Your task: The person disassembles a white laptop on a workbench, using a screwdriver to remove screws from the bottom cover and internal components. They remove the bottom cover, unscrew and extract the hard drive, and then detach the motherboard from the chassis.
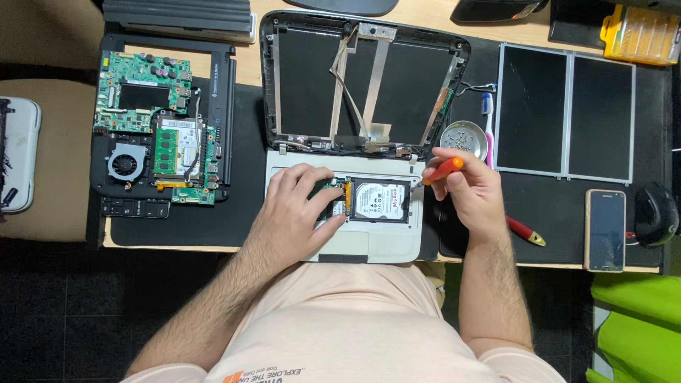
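Left hand (296,213) lies flat, fingers spread and holding nothing, on the white base of an opened laptop (369,245) at the counter's (177,237) near edge, fingertips over the exposed circuit board beside the silver hard drive (381,200). Right hand (464,186) is closed around an orange-handled screwdriver (441,171), tip directed at the base's right rear corner, near the hinge. Laptop lid stands open behind, screen panel removed, bare shell with loose ribbon cables showing. Small metal dish (463,136) sits just right of the hinge. A second screwdriver (525,230) lies beside the right wrist. Two detached screen panels (564,113) rest further right. A second stripped laptop (157,120), green board and fan exposed, lies at left
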